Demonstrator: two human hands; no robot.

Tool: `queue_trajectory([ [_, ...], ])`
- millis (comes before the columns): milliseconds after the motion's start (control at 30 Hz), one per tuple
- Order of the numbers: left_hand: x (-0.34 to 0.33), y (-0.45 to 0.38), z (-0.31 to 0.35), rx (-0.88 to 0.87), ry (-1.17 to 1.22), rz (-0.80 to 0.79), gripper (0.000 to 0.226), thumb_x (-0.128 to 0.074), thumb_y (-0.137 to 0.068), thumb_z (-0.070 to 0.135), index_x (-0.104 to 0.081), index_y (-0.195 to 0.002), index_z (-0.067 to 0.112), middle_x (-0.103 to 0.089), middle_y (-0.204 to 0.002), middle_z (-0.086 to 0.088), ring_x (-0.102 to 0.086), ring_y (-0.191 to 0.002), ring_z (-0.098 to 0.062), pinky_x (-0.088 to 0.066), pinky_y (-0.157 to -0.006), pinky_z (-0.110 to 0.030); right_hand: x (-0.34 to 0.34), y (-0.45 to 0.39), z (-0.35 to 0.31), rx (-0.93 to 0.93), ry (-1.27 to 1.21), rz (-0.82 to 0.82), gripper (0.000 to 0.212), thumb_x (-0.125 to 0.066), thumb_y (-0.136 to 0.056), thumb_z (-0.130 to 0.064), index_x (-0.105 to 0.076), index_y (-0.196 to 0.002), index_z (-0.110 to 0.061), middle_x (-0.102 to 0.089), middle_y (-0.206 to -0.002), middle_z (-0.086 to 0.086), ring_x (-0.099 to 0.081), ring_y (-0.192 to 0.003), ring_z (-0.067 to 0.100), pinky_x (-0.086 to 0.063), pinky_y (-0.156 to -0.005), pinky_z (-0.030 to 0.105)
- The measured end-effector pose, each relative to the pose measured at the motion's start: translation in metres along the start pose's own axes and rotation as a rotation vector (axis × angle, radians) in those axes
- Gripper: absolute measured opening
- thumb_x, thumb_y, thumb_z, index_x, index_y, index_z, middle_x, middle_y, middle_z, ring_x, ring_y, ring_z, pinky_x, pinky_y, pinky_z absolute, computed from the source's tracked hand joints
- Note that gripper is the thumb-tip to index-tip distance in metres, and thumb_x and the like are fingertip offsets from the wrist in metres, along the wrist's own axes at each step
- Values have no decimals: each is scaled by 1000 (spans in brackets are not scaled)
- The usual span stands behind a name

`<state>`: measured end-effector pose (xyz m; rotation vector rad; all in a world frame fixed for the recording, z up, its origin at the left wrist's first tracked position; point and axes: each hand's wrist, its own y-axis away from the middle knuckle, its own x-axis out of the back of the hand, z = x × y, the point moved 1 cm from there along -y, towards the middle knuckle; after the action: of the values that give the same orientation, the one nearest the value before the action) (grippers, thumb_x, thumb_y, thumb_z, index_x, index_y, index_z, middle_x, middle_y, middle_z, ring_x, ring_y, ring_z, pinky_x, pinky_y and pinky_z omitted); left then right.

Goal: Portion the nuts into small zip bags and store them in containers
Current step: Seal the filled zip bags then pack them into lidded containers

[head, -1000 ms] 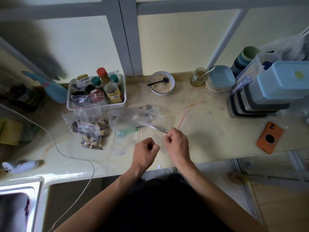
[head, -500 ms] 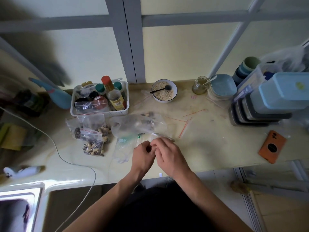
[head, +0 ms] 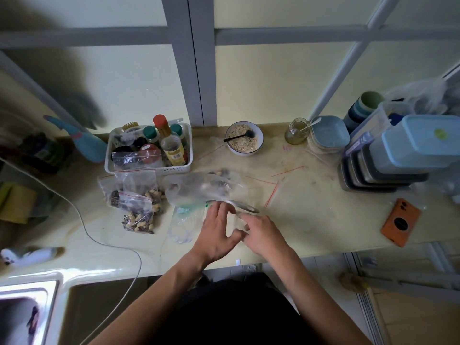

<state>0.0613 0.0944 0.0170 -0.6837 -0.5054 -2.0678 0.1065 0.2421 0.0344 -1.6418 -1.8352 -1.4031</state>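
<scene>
Both hands meet at the counter's front middle over a small clear zip bag [head: 238,221]. My left hand [head: 216,231] has its fingers spread and fairly straight, its thumb touching the bag's lower edge. My right hand [head: 262,232] pinches the bag from the right with curled fingers. A metal spoon [head: 245,207] lies just beyond the hands. A large clear plastic bag [head: 199,188] holding a few nuts sits behind it. Several filled zip bags of nuts [head: 137,212] lie in a pile to the left. Stacked lidded containers [head: 388,165] stand at the right.
A white basket of bottles [head: 149,150] stands at the back left, with a bowl of oats and a black spoon [head: 244,138] beside it. A glass jar [head: 296,131] and an orange phone [head: 400,222] are to the right. A white cable [head: 104,242] crosses the left counter; a sink [head: 25,310] is lower left.
The hands came together from slightly apart, then moved a little toward the counter's edge. My left hand went from a closed pinch to spread fingers on the small bag.
</scene>
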Motion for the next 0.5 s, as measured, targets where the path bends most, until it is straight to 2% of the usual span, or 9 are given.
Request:
queue_trajectory([
  [67, 5, 0, -8, -126, -16, -140, 76, -66, -71, 39, -35, -137, 20, -34, -140, 4, -33, -132, -18, -32, -111, -33, 6, 0, 1, 3, -96, -60, 50, -68, -90, -36, -59, -139, -37, -75, -104, 3, -69, -101, 22, -54, -92, 33],
  [100, 6, 1, -10, -155, -24, -218, 93, -71, -69, 40, -25, -147, 20, -25, -150, 4, -24, -141, -17, -25, -116, -34, 8, 1, 2, -1, -169, -107, 44, -67, -90, -39, -63, -133, -38, -76, -100, 0, -71, -95, 17, -54, -92, 32],
  [167, 0, 5, -13, -159, -18, -315, 119, -81, -65, 48, -9, -155, 20, -18, -157, 7, -15, -148, -12, -16, -119, -31, 10, 5, -1, -7, -302, -211, 29, -61, -92, -40, -67, -120, -40, -75, -91, -6, -74, -77, 9, -57, -88, 32],
  [200, -3, 7, -13, -137, -5, -313, 125, -82, -63, 54, -6, -156, 21, -21, -158, 8, -17, -147, -10, -16, -119, -30, 10, 5, -3, 4, -314, -246, 23, -57, -94, -38, -68, -114, -40, -75, -88, -7, -73, -72, 7, -58, -86, 33],
  [267, -8, 7, -15, -80, 24, -261, 125, -81, -63, 59, -6, -156, 24, -37, -149, 10, -30, -141, -9, -21, -117, -33, 9, 5, -8, 19, -320, -267, 20, -49, -95, -39, -68, -99, -35, -75, -89, -4, -74, -73, 9, -59, -84, 39],
  [367, -5, 5, -20, -45, 15, -214, 109, -80, -69, 52, -14, -152, 24, -57, -130, 10, -48, -127, -9, -33, -112, -41, 13, 2, -8, 28, -381, -312, 27, -43, -91, -41, -67, -82, -30, -75, -90, -4, -74, -83, 15, -58, -88, 46],
  [433, -3, 4, -23, -39, 47, -183, 99, -79, -72, 51, -21, -147, 23, -65, -120, 10, -57, -115, -9, -42, -105, -42, 17, 1, -9, 83, -400, -341, 23, -50, -90, -39, -69, -79, -32, -75, -89, -9, -72, -86, 13, -57, -90, 44],
  [500, -3, 4, -22, -31, 91, -145, 93, -78, -72, 48, -25, -144, 23, -67, -111, 11, -62, -107, -10, -47, -99, -42, 18, 0, -9, 142, -427, -307, 15, -61, -88, -40, -71, -84, -30, -75, -89, -7, -71, -86, 16, -57, -88, 44],
])
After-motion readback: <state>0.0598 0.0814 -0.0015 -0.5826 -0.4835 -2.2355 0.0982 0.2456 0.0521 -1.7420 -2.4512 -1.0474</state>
